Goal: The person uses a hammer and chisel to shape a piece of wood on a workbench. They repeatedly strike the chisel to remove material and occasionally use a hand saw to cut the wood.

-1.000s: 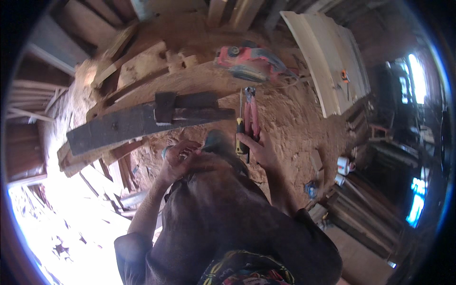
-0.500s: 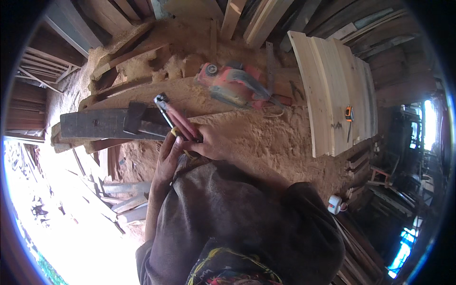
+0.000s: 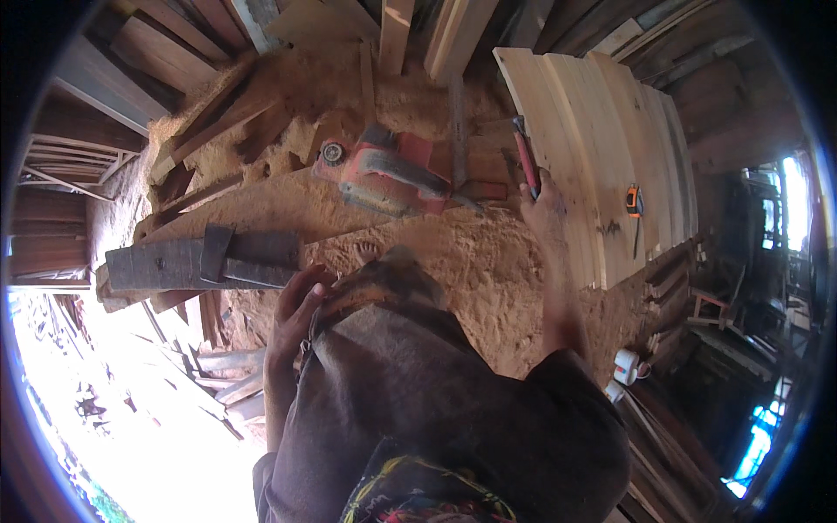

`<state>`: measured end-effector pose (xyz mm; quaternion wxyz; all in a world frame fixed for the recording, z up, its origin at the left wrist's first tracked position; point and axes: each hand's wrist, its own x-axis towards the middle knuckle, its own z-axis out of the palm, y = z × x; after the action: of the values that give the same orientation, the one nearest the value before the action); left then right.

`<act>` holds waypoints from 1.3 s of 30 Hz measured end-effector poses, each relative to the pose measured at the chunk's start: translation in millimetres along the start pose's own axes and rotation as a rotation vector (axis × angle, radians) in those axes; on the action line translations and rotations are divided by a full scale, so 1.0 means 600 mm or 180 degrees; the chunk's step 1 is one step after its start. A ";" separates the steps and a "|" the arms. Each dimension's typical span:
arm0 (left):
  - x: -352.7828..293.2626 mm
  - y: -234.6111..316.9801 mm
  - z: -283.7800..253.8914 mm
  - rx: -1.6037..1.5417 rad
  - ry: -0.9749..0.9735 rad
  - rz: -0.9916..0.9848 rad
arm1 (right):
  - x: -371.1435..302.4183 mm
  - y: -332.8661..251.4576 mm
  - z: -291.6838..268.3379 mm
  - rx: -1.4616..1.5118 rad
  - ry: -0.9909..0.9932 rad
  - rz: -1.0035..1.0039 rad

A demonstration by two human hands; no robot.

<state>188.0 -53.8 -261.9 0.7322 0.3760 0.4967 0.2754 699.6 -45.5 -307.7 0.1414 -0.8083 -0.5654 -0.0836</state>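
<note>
My right hand reaches out at the right, closed round red-handled pincers. Their metal head points away from me, beside the near edge of the pale planks. Close to my waist, my left hand has its fingers and thumb drawn together; whether something small is between them is hidden. Just beyond it a dark hammer-like tool lies across a dark wooden beam, its handle toward that hand. A red and grey electric planer sits on the sawdust-covered wood ahead.
An orange and black tape measure lies on the pale planks. Sawdust covers the ground around my bare foot. Boards lean at the back. A white container stands at the lower right.
My right hand has swung from beside the left hand out to the right, carrying the pincers to the planks. My left hand has dropped back slightly toward my waist. The view has shifted.
</note>
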 end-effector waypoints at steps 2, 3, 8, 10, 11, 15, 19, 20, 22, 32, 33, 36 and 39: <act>-0.009 0.002 0.000 -0.0150 0.0098 -0.0042 | 0.032 -0.021 0.001 -0.0199 -0.0910 0.0597; -0.020 -0.004 -0.001 -0.0343 0.0192 -0.0025 | 0.053 -0.045 -0.012 -0.0333 -0.1362 0.0837; -0.061 -0.022 -0.012 0.0222 0.1117 -0.0273 | 0.053 -0.090 -0.040 -0.0139 -0.1409 0.0046; -0.063 -0.036 -0.034 0.0249 0.0868 -0.0223 | 0.048 -0.120 -0.096 -0.0345 -0.1752 0.0297; -0.070 -0.053 -0.042 -0.0074 0.0934 -0.0309 | 0.039 -0.080 -0.060 -0.0367 -0.1662 0.0191; -0.062 -0.087 -0.055 -0.0371 0.1300 -0.0382 | 0.026 0.049 0.046 0.0246 -0.1356 -0.0406; -0.030 -0.082 -0.037 -0.0506 0.1548 -0.0400 | 0.036 0.143 0.085 0.0065 -0.1220 -0.0510; -0.051 -0.087 -0.033 -0.0567 0.1674 -0.0524 | 0.060 0.134 0.111 0.0084 -0.1280 -0.0705; -0.037 -0.078 -0.031 -0.0648 0.1582 -0.0411 | 0.092 0.100 0.103 0.0327 -0.0869 -0.0804; 0.025 -0.118 -0.034 -0.2495 0.1569 -0.0368 | -0.106 -0.625 0.017 0.2724 -0.2210 -0.2841; 0.034 -0.128 -0.041 -0.2756 0.1439 -0.0275 | -0.123 -0.647 0.045 0.2515 -0.2003 -0.3118; 0.073 -0.221 -0.073 -0.3454 0.1032 0.0146 | -0.111 -0.693 0.055 0.1770 -0.2595 -0.3169; 0.057 -0.197 -0.059 -0.2630 0.1291 0.0438 | -0.087 -0.687 0.062 0.1683 -0.3051 -0.2766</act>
<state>170.4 -84.2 -385.3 0.6887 0.0235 0.4523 0.5661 294.1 52.4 -302.6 0.0221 -0.3952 -0.8389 0.3737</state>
